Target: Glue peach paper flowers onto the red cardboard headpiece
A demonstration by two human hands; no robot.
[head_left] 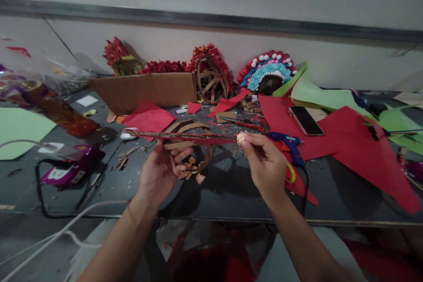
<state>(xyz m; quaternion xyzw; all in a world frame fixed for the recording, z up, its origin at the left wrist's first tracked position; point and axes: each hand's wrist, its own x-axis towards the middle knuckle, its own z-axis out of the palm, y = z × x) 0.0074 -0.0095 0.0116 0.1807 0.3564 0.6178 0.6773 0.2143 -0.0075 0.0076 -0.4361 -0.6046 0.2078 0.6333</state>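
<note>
A long thin cardboard strip (185, 135), with red along its lower side, lies level across the view above the table. My left hand (160, 169) is closed on it left of the middle, palm up, with the thumb against its edge. At the strip's right end my right hand (267, 163) pinches a small crumpled peach-coloured piece (241, 138), which touches the strip or sits right beside it; I cannot tell which. Below the strip, several similar peach pieces (200, 178) lie on the table beside a curved cardboard frame (209, 158), partly hidden by my left hand and the strip.
On the dark table (224, 202), a blue glue gun (291, 145) lies right of my right hand, near yellow-handled scissors (291, 172). A phone (306, 120) rests on red sheets (363, 154). A purple power strip (68, 169) with cables is at left. Decorated headpieces (269, 70) lean against the wall.
</note>
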